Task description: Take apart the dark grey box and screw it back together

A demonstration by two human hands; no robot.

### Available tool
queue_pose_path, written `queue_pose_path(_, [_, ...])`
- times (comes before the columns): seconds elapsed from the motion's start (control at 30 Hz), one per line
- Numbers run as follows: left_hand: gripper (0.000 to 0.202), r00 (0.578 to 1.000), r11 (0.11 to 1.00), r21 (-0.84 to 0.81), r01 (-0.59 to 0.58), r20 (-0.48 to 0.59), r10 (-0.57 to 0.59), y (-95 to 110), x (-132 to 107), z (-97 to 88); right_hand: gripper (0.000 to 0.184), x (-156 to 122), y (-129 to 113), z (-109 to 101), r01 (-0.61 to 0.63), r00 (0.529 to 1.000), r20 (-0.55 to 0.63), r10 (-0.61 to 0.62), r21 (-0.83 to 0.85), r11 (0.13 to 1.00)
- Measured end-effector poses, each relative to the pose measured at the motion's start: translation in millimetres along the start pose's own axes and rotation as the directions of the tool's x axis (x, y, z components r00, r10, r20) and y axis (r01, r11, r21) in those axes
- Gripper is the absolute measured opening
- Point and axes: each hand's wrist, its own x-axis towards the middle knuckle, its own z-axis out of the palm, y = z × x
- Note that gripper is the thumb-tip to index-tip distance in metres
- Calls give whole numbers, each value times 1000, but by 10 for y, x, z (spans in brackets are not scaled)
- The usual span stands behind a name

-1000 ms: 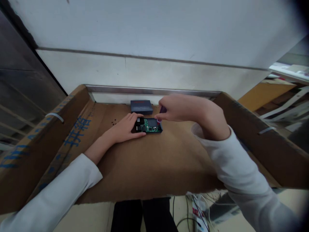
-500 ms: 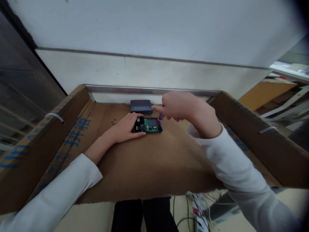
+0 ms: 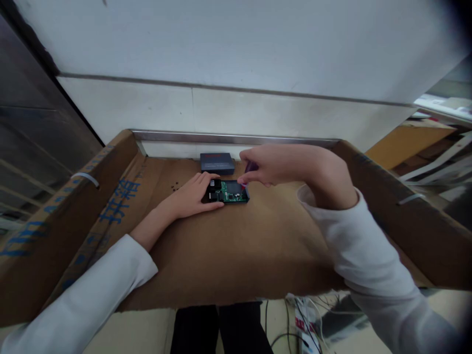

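Now the right hand (image 3: 275, 163) has regripped the screwdriver (image 3: 251, 166).

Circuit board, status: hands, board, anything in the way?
Left hand holding left end of circuit board. Right hand gripping purple-handled tool, tip at board's right end. Board flat, components up. Dark box just beyond, not covering board.

We note the circuit board (image 3: 231, 197) as green, with black blocks and small pale parts. Tool (image 3: 251, 167): purple handle, red towards the tip. Box (image 3: 217, 165): dark slate grey-blue, faint reddish mark above paler lettering. We record the cardboard (image 3: 228, 260) as brown, printed with blue characters at left. Loose specks (image 3: 174, 187): black. Sleeves (image 3: 106, 290): plain white. Trousers (image 3: 195, 327): black. Wall (image 3: 236, 44): pale grey-white.
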Motion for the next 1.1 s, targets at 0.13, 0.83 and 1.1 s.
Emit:
queue_pose_path(0.13, [67, 1000, 1000, -7, -7, -1, 7, -10, -3, 3, 31, -32, -137, 10, -31, 1000, 6, 31, -13, 999])
queue_pose_path(0.83, [67, 1000, 1000, -15, -9, -2, 9, -11, -10, -9, 51, -59, 118, -70, -192, 980, -9, 198, 197, 961])
queue_pose_path(1.1, [68, 979, 986, 114, -125, -148, 142, 35, -35, -41, 58, -202, 282, 422, -135, 483, -808, 339, 314, 940])
